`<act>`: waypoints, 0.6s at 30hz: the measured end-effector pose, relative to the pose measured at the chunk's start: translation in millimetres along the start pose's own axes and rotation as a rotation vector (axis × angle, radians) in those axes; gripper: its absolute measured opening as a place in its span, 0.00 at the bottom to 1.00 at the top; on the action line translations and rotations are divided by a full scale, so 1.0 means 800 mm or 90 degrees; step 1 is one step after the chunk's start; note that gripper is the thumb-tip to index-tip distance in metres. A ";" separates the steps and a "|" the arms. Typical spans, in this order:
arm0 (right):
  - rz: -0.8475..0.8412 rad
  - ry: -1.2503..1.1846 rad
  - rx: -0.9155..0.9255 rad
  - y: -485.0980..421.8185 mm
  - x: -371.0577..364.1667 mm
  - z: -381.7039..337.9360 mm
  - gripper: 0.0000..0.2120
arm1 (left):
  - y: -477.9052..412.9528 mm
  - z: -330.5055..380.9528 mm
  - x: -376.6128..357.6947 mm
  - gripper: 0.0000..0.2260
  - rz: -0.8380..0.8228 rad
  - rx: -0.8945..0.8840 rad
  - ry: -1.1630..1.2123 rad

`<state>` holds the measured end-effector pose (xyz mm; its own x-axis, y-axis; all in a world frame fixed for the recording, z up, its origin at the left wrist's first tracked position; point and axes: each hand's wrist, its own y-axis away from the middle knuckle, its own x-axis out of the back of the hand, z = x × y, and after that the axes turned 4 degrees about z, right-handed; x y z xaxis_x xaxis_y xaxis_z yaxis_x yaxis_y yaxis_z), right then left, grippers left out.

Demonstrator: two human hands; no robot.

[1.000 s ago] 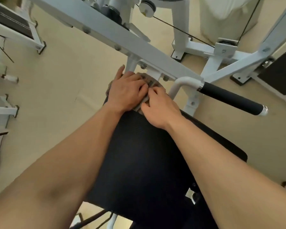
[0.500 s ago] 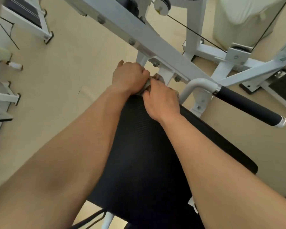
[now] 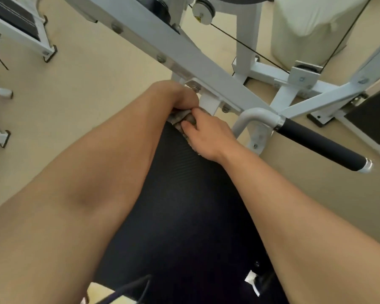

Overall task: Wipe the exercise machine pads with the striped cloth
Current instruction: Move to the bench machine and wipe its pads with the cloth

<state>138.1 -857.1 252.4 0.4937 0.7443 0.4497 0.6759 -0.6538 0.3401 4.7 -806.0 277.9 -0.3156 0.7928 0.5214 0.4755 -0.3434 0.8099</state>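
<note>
Both hands, left hand [image 3: 180, 98] and right hand [image 3: 206, 134], grip the bunched striped cloth [image 3: 180, 119] at the black pad's [image 3: 184, 205] top edge, mid-frame.

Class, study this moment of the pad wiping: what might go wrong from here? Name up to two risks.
1. Both the left hand and right hand work the striped cloth at the pad's far edge, close to the white frame's bolts; knuckles may scrape there.
2. The cloth is bunched small, so it may cover little of the pad on each pass.
</note>
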 end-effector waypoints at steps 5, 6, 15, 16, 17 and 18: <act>0.088 0.073 0.010 0.041 -0.012 0.005 0.11 | 0.044 -0.004 -0.044 0.21 0.341 -0.080 -0.230; 0.093 0.076 0.008 0.053 -0.011 0.010 0.14 | 0.052 -0.009 -0.063 0.21 0.420 -0.122 -0.243; 0.043 0.136 -0.082 0.135 0.023 0.066 0.28 | 0.094 0.022 -0.192 0.19 0.585 -0.341 -0.127; 0.020 0.142 -0.115 0.136 0.030 0.073 0.26 | 0.095 0.033 -0.195 0.17 0.576 -0.364 -0.150; -0.014 0.144 -0.150 0.136 0.039 0.078 0.24 | 0.095 0.045 -0.199 0.17 0.567 -0.387 -0.170; -0.059 0.150 -0.176 0.135 0.050 0.083 0.21 | 0.094 0.056 -0.203 0.16 0.560 -0.414 -0.181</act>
<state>267.3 -889.2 251.8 0.2760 0.7711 0.5737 0.5222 -0.6214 0.5840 128.5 -938.3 242.1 0.1556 0.2031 0.9667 -0.1032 -0.9699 0.2204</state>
